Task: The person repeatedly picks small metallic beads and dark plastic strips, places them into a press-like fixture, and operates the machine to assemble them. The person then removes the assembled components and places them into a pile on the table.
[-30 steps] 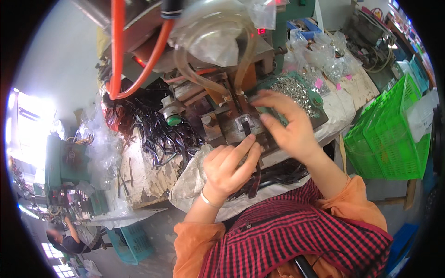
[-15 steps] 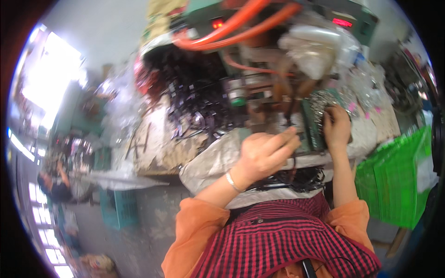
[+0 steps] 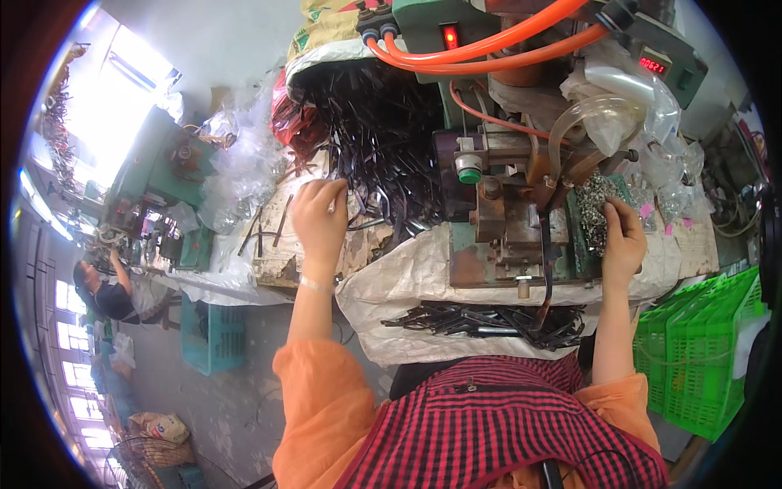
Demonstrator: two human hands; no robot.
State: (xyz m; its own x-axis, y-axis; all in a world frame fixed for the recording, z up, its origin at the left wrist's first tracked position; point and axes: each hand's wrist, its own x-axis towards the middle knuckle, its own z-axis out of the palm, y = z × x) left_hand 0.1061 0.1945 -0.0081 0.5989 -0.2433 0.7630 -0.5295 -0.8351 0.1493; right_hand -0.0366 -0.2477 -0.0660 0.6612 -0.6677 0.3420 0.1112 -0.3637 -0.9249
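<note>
A: Left hand (image 3: 319, 218)?
B: Placed by the loose black strips (image 3: 381, 151), fingers bent; whether one is grasped can't be told.
A: Right hand (image 3: 626, 244)?
B: Fingertips set at the small metal pieces (image 3: 595, 210); a pinch can't be confirmed.
A: Single black strip (image 3: 547, 265)?
B: Seen between the hands, nearer the right one, draped down the front of the machine (image 3: 511, 232).

A workshop, shown by green machinery (image 3: 173, 167), orange hoses (image 3: 489, 62) and heaped metal pieces (image 3: 595, 205).
</note>
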